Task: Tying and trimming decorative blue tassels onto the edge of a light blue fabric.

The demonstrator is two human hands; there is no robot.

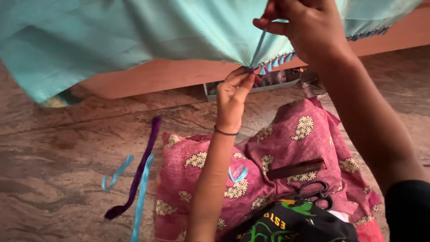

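While the turquoise fabric (148,33) hangs across the top of the head view, its lower edge runs down to a gathered point where both hands meet; the left hand (233,101) reaches up from below, fingers pinched shut on that edge beside the small blue and purple tassels (275,61), a thin dark band around its wrist; the right hand (307,27) sits above and to the right, fingers closed on a light blue thread (259,47) that runs taut from its fingertips down to the pinched spot, so the worked edge lies between the two grips, touching both. Below the arms a pink cloth with cream flower motifs (286,148) covers the lap; on it lie a brown comb (296,169) and black-handled scissors (316,193), close together; a small loop of blue ribbon (238,174) rests beside the left forearm. On the stone floor (58,157) to the left lie a purple strip (139,172) and blue ribbons (141,197), well apart from the hands.
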